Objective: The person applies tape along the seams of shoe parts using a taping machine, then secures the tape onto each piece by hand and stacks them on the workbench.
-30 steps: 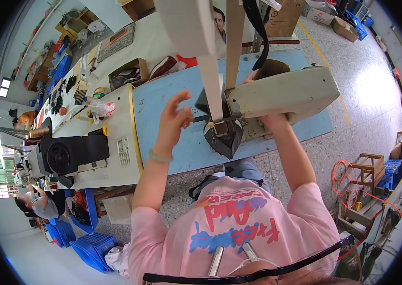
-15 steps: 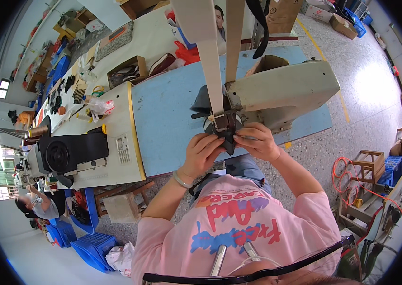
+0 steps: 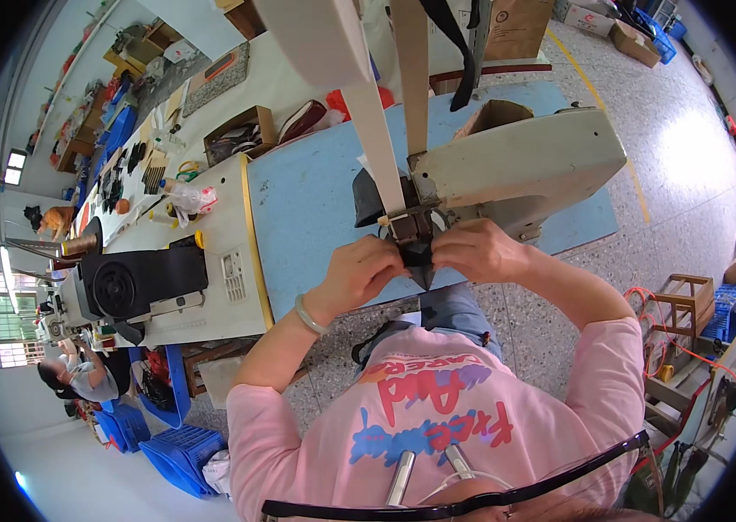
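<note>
A black pointed piece of material point(image 3: 421, 271) lies under the head point(image 3: 404, 229) of a pale grey sewing machine point(image 3: 524, 161), its tip toward me. My left hand point(image 3: 363, 268), with a bangle at the wrist, has curled fingers closed on the piece's left edge. On the opposite edge my right hand point(image 3: 481, 250) pinches it between thumb and fingers. Most of the piece's far part is hidden by the machine head and my fingers. A dark grey flap-like item point(image 3: 368, 198) sits just left of the machine head.
The machine stands on a blue tabletop point(image 3: 307, 204). Left of it is a second, black sewing machine point(image 3: 137, 283). An open box of items point(image 3: 242, 137) lies farther back. Blue crates point(image 3: 181, 457) stand on the floor at lower left; a co-worker point(image 3: 81, 370) sits beyond them.
My right hand has turned flatter, its elbow farther out, and my left fingers have curled in more. The black piece shows a wider surface between my hands. The view has shifted slightly.
</note>
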